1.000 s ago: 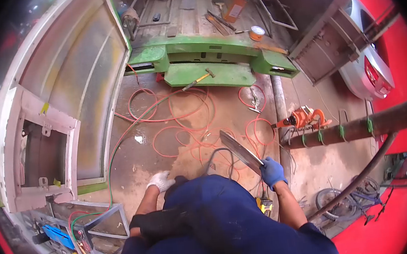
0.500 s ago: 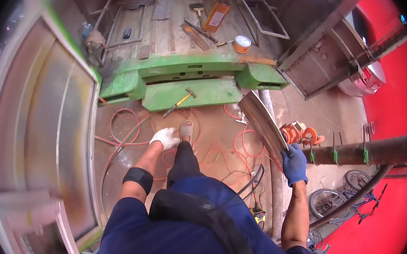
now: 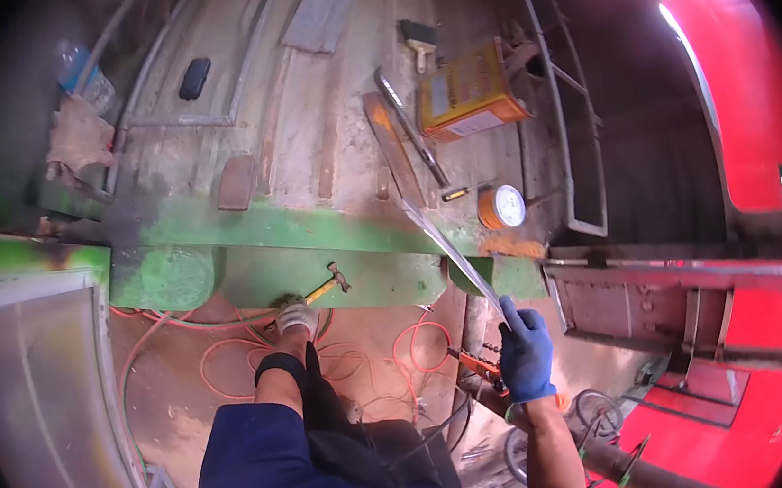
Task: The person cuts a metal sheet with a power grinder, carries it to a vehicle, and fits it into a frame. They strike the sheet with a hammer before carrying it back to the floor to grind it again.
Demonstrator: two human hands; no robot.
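In the head view, my left hand [image 3: 294, 315], in a white glove, is closed round the handle end of a hammer [image 3: 323, 287] with a yellow handle. The hammer overlaps the green metal step [image 3: 385, 281] at the rear of the truck bed. My right hand [image 3: 525, 352], in a blue glove, grips the lower end of a long thin metal strip [image 3: 454, 254], seen nearly edge-on. Its far end reaches over the green bumper edge [image 3: 313, 229] toward the bed floor.
On the bed floor lie a flat bar [image 3: 391, 149], a dark metal rod [image 3: 413, 132], a brush [image 3: 419, 41], a yellow-orange tin [image 3: 466, 93] and an orange can [image 3: 501, 207]. Red hoses [image 3: 223, 368] loop on the ground. A panelled door [image 3: 46, 404] stands at left, a pipe [image 3: 662, 463] at lower right.
My left hand has reached forward and taken hold of the hammer. My right hand has swung the metal strip left and forward, turning it edge-on. The view has moved closer to the bed.
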